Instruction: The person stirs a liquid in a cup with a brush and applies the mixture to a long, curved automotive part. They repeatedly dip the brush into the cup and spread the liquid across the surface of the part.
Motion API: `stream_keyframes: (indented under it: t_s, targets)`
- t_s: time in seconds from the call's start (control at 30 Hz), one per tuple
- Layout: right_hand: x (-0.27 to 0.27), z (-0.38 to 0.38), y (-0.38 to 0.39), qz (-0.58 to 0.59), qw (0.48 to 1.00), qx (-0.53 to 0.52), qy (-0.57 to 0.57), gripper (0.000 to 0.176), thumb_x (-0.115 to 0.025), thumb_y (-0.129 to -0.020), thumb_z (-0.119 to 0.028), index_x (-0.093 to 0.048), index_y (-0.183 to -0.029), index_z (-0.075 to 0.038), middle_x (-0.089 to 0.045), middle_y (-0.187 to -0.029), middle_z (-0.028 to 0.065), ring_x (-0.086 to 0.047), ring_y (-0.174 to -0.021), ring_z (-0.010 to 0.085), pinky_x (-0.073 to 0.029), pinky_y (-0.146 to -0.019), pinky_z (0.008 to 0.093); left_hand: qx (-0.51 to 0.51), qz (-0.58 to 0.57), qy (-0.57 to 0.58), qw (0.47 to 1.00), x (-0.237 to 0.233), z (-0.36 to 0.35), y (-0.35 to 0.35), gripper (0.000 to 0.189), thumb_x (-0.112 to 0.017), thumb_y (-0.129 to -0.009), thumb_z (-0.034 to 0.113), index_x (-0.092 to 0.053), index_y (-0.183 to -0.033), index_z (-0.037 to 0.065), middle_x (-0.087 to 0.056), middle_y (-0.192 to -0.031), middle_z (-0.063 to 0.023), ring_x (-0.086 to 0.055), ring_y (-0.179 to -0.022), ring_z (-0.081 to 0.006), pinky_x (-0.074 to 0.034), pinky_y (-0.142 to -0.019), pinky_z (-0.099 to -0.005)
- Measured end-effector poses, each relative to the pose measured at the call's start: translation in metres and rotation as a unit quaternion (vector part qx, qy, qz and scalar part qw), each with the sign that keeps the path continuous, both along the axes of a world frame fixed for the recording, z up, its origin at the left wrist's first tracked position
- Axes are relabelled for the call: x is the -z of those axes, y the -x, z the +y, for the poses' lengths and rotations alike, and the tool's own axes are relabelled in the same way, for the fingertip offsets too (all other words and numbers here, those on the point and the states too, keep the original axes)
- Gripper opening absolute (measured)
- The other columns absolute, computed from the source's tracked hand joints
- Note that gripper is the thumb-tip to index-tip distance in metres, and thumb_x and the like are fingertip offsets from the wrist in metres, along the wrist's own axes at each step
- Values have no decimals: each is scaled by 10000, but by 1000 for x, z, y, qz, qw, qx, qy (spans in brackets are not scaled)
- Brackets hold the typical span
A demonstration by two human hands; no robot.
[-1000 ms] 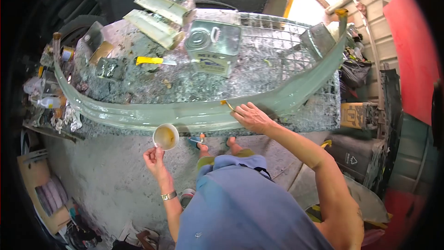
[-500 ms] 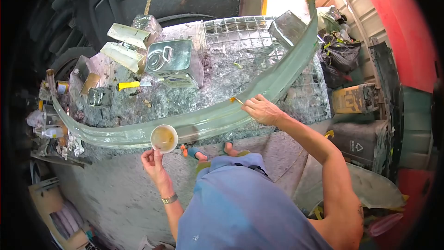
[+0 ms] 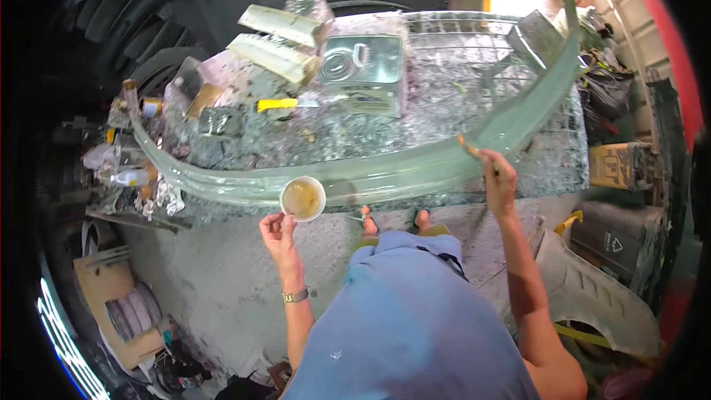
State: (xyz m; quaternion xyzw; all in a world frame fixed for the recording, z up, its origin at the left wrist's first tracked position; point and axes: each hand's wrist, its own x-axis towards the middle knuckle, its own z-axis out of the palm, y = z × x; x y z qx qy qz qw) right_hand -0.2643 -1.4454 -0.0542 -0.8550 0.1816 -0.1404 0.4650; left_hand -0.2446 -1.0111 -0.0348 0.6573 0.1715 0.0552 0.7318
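A long curved, glossy translucent green piece (image 3: 415,167) spans the cluttered table (image 3: 437,115). My left hand (image 3: 280,235) grips the rim of a white cup (image 3: 304,198) with amber liquid in it, held over the piece's near edge. With closed fingers, my right hand (image 3: 500,178) holds a small brush (image 3: 469,147), its orange-brown tip at the surface of the piece, right of its middle.
Behind the piece stand a square metal tin (image 3: 363,59), a yellow-handled scraper (image 3: 278,104) and pale channel-shaped pieces (image 3: 274,58). A plastic bottle (image 3: 129,178) is at the left. A cardboard box (image 3: 621,165) and a grey bin (image 3: 615,233) sit at the right.
The view has shifted, so the table appears farther right. My right hand has moved right along the piece and turned more upright with the brush. My left hand still holds the cup.
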Motion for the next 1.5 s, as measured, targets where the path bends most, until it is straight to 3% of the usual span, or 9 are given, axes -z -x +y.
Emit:
stream_keyframes:
  t_s: [0.1, 0.17, 0.23, 0.37, 0.53, 0.8, 1.0, 1.2, 1.5]
  targets:
    - [10, 100, -16, 4, 990, -52, -134, 198, -601, -924, -44, -665, -1110, -25, -633, -744, 63, -561, -697, 97, -445, -608, 277, -17, 17, 0, 1000, 4, 31, -9, 255, -666, -919, 97, -481, -1091, 64, -573, -1036, -35, -561, -945, -105, -486, -848, -272]
    - [8, 157, -34, 31, 983, -132, -126, 256, -627, -903, -70, -654, -1156, -45, -685, -849, 154, -631, -727, 194, -483, -637, 343, -26, 32, 13, 999, 6, 44, -17, 283, -680, -899, 67, -482, -1101, 50, -577, -1023, -44, -555, -921, -105, -469, -835, -260]
    - [32, 201, -52, 109, 975, -183, -67, 287, -617, -905, -83, -640, -1191, -68, -700, -802, 96, -633, -670, 173, -501, -642, 326, -12, 31, 15, 999, 9, 55, -24, 287, -681, -895, 59, -484, -1105, 53, -578, -1021, -45, -555, -927, -106, -463, -851, -260]
    - [50, 256, -81, 134, 970, -204, 16, 203, -628, -895, -130, -647, -1092, -83, -667, -758, 164, -662, -711, 316, -505, -644, 392, 3, 26, 47, 999, 18, 69, -34, 274, -671, -902, 57, -487, -1105, 57, -582, -1025, -45, -555, -935, -109, -460, -861, -264]
    - [70, 213, -60, 134, 980, -109, 102, 93, -628, -885, -169, -623, -946, -99, -659, -758, 178, -650, -709, 382, -491, -634, 479, 5, 33, 50, 998, 29, 84, -35, 251, -657, -916, 72, -489, -1102, 63, -588, -1044, -47, -554, -984, -116, -454, -883, -265]
    - [42, 52, -26, 131, 976, 69, 160, 110, -633, -889, -134, -648, -968, -58, -618, -650, 158, -613, -546, 284, -458, -539, 372, 20, 36, 58, 997, 32, 67, -45, 242, -655, -924, 77, -494, -1104, 59, -585, -1073, -51, -552, -994, -106, -450, -903, -270]
    - [35, 15, -17, 103, 959, 131, 230, 148, -582, -920, -179, -607, -996, -55, -656, -735, 188, -652, -721, 388, -492, -636, 472, 34, 45, 50, 997, 28, 61, -49, 259, -661, -917, 78, -494, -1114, 53, -584, -1079, -57, -551, -990, -114, -441, -895, -270]
    - [56, 145, -28, 139, 952, -40, 268, 145, -532, -931, -147, -524, -1047, -60, -634, -694, 168, -631, -632, 395, -482, -562, 496, 21, 33, 55, 998, 28, 88, -44, 285, -677, -899, 54, -487, -1112, 56, -591, -1057, -54, -554, -994, -113, -434, -911, -269]
    - [65, 265, -74, 59, 966, -227, 109, 127, -576, -925, -153, -502, -1005, -88, -621, -713, 178, -618, -664, 393, -457, -569, 498, -41, 45, 29, 998, 28, 120, -31, 267, -669, -910, 79, -493, -1110, 61, -591, -1080, -55, -564, -1009, -121, -448, -921, -277]
